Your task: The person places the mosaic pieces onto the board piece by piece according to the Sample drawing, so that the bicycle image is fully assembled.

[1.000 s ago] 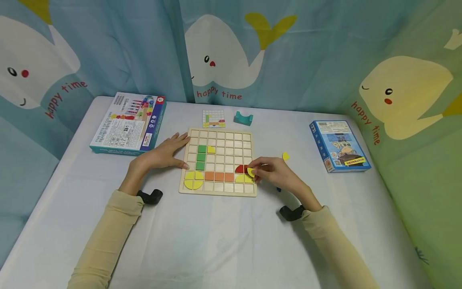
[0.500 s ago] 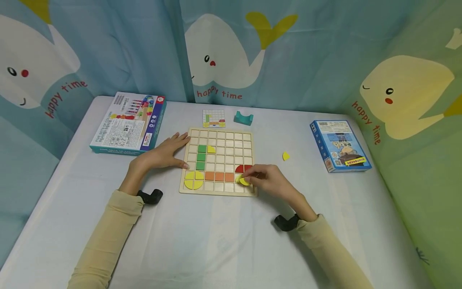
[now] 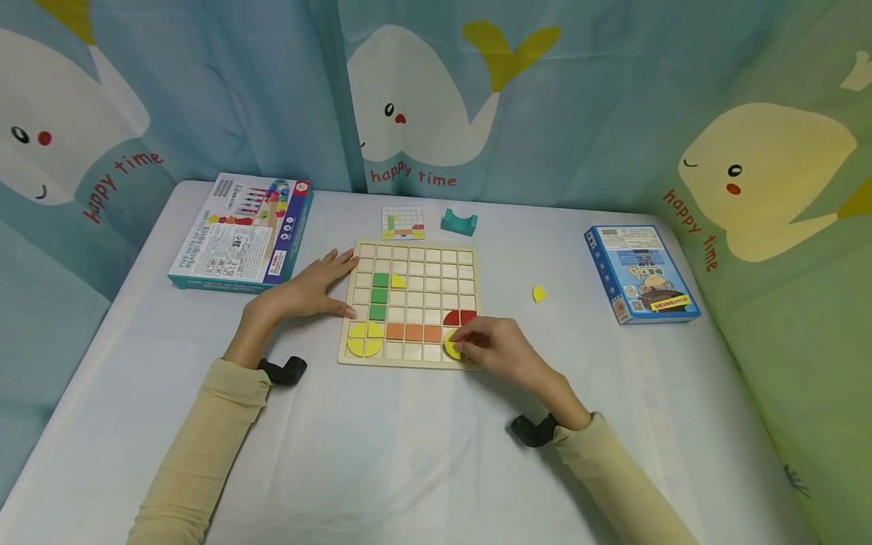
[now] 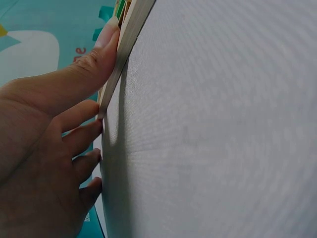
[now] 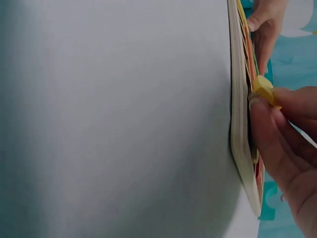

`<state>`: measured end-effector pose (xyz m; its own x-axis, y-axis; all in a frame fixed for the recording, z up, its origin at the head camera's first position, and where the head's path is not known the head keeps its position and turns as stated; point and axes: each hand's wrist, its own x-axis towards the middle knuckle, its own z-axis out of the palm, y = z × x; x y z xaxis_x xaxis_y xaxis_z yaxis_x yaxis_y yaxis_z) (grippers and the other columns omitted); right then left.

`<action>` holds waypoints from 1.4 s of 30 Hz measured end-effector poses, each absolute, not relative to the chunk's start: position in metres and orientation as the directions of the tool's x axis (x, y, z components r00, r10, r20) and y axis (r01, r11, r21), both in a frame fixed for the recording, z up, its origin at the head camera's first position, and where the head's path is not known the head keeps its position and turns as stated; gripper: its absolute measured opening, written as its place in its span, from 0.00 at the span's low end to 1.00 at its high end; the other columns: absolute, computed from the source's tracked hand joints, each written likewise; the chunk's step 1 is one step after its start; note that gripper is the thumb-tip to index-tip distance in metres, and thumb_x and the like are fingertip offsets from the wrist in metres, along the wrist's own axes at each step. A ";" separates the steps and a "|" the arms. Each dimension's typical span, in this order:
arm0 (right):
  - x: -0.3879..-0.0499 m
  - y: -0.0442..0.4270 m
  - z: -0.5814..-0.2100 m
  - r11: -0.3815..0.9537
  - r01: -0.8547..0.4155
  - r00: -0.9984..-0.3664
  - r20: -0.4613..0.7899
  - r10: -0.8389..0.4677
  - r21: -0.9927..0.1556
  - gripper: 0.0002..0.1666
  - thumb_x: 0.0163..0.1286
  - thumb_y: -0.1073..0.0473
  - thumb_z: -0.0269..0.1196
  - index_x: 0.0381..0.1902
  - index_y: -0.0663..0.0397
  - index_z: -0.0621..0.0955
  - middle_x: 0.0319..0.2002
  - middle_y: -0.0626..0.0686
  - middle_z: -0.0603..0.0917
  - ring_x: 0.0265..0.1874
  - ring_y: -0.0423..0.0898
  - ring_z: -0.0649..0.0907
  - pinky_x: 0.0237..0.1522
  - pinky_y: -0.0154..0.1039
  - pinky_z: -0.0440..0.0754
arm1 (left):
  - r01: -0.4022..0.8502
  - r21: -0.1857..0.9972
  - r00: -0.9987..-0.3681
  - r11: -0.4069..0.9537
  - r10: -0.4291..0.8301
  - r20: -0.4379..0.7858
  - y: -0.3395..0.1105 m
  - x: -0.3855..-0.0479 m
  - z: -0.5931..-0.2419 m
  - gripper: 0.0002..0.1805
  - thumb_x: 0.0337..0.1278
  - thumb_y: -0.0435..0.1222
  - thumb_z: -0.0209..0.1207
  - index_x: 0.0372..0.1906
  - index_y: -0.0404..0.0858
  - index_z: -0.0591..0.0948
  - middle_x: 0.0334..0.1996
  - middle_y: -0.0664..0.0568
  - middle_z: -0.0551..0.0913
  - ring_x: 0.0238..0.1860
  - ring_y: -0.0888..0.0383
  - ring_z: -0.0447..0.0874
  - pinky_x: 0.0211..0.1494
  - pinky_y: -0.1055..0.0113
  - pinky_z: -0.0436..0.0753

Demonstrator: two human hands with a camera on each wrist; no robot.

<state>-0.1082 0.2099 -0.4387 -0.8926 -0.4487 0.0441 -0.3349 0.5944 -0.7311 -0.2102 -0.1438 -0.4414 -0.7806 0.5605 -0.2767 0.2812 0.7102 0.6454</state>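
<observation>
A wooden grid board (image 3: 417, 297) lies on the table, with coloured tiles in some of its squares. Against its left edge rests my left hand (image 3: 305, 291), fingers spread and thumb on the rim; the left wrist view shows the thumb (image 4: 94, 59) on the frame. Over the lower right squares, my right hand (image 3: 506, 350) pinches a yellow quarter-circle tile (image 5: 264, 88) between thumb and fingers. Two red tiles (image 3: 459, 318) lie just above it. Orange tiles (image 3: 413, 332) run to its left, and a yellow circle of tiles (image 3: 365, 340) fills the lower left. Green tiles (image 3: 379, 297) form a column.
A pattern card (image 3: 403, 223) and a teal stand (image 3: 459, 222) sit behind the board. One loose yellow tile (image 3: 539, 293) lies to the right. A large box (image 3: 241, 235) stands at the left, a blue box (image 3: 642, 274) at the right.
My right hand has moved left and down from the board's right edge with the yellow tile, to the lower right squares. The left hand has stayed in place.
</observation>
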 end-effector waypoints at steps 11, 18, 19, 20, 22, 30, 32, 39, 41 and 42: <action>-0.104 0.203 -0.434 0.626 -0.400 -0.882 0.094 -0.462 -0.669 0.04 0.63 0.71 0.71 0.33 0.58 0.88 0.33 0.51 0.89 0.32 0.41 0.86 0.37 0.32 0.86 | 0.278 0.644 -0.777 0.713 0.561 -0.285 -0.144 -0.211 -0.441 0.56 0.61 0.48 0.70 0.84 0.38 0.49 0.85 0.43 0.42 0.84 0.39 0.29 0.84 0.39 0.34; -0.104 0.204 -0.437 0.626 -0.426 -0.871 0.110 -0.478 -0.653 0.06 0.59 0.71 0.74 0.34 0.60 0.88 0.33 0.51 0.87 0.31 0.41 0.84 0.35 0.33 0.86 | 0.285 0.648 -0.776 0.706 0.567 -0.277 -0.144 -0.211 -0.440 0.56 0.60 0.48 0.71 0.83 0.37 0.49 0.84 0.42 0.42 0.84 0.39 0.29 0.84 0.40 0.34; -0.104 0.204 -0.437 0.622 -0.432 -0.867 0.110 -0.487 -0.653 0.07 0.59 0.71 0.75 0.35 0.61 0.87 0.33 0.52 0.87 0.31 0.42 0.84 0.35 0.33 0.86 | 0.285 0.647 -0.776 0.707 0.567 -0.276 -0.144 -0.211 -0.441 0.56 0.60 0.48 0.71 0.83 0.37 0.49 0.85 0.42 0.42 0.84 0.39 0.29 0.84 0.40 0.34; -0.104 0.205 -0.437 0.619 -0.437 -0.863 0.110 -0.493 -0.653 0.08 0.58 0.71 0.75 0.36 0.61 0.87 0.34 0.52 0.86 0.31 0.42 0.84 0.34 0.34 0.86 | 0.283 0.646 -0.777 0.709 0.564 -0.278 -0.144 -0.211 -0.441 0.56 0.60 0.48 0.71 0.83 0.37 0.49 0.85 0.43 0.42 0.84 0.39 0.29 0.84 0.40 0.34; -0.104 0.205 -0.438 0.615 -0.445 -0.857 0.110 -0.504 -0.652 0.10 0.57 0.72 0.75 0.36 0.63 0.87 0.34 0.53 0.86 0.31 0.43 0.84 0.34 0.34 0.86 | 0.278 0.644 -0.778 0.713 0.560 -0.284 -0.145 -0.211 -0.441 0.56 0.60 0.48 0.71 0.84 0.38 0.49 0.85 0.43 0.42 0.84 0.40 0.29 0.84 0.40 0.34; -0.103 0.206 -0.437 0.623 -0.438 -0.860 0.099 -0.501 -0.649 0.11 0.57 0.72 0.75 0.38 0.62 0.86 0.35 0.52 0.85 0.32 0.43 0.83 0.35 0.32 0.85 | 0.277 0.649 -0.776 0.709 0.563 -0.283 -0.144 -0.211 -0.441 0.56 0.60 0.49 0.71 0.83 0.38 0.50 0.85 0.42 0.42 0.84 0.39 0.29 0.84 0.41 0.34; -0.103 0.208 -0.437 0.621 -0.436 -0.859 0.095 -0.503 -0.652 0.12 0.57 0.72 0.75 0.39 0.62 0.86 0.35 0.52 0.85 0.32 0.43 0.83 0.35 0.32 0.86 | 0.280 0.649 -0.775 0.707 0.566 -0.282 -0.144 -0.212 -0.442 0.56 0.60 0.49 0.70 0.83 0.37 0.50 0.84 0.42 0.42 0.84 0.39 0.29 0.84 0.40 0.33; -0.105 0.215 -0.432 0.614 -0.418 -0.867 0.091 -0.490 -0.669 0.12 0.59 0.71 0.74 0.42 0.62 0.86 0.36 0.52 0.85 0.33 0.42 0.84 0.38 0.37 0.88 | 0.282 0.646 -0.776 0.710 0.565 -0.282 -0.144 -0.212 -0.443 0.56 0.60 0.48 0.71 0.83 0.37 0.50 0.84 0.42 0.42 0.84 0.39 0.29 0.84 0.41 0.33; -0.107 0.219 -0.433 0.611 -0.422 -0.871 0.112 -0.478 -0.670 0.12 0.60 0.71 0.74 0.41 0.62 0.87 0.36 0.53 0.86 0.33 0.43 0.84 0.38 0.38 0.89 | 0.283 0.648 -0.776 0.707 0.566 -0.279 -0.144 -0.212 -0.443 0.56 0.60 0.48 0.71 0.83 0.37 0.50 0.84 0.42 0.42 0.84 0.39 0.29 0.84 0.40 0.34; -0.108 0.221 -0.433 0.611 -0.421 -0.873 0.119 -0.472 -0.670 0.11 0.60 0.71 0.74 0.41 0.62 0.87 0.36 0.53 0.87 0.33 0.43 0.84 0.38 0.38 0.89 | 0.284 0.647 -0.775 0.707 0.567 -0.280 -0.144 -0.212 -0.443 0.56 0.60 0.48 0.71 0.83 0.37 0.50 0.84 0.41 0.42 0.84 0.39 0.29 0.84 0.41 0.33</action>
<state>-0.1076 0.2213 -0.4330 -0.8735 -0.4722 0.1187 -0.4214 0.6111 -0.6701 -0.2121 -0.1443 -0.4431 -0.7750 0.5667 -0.2798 0.2835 0.7074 0.6474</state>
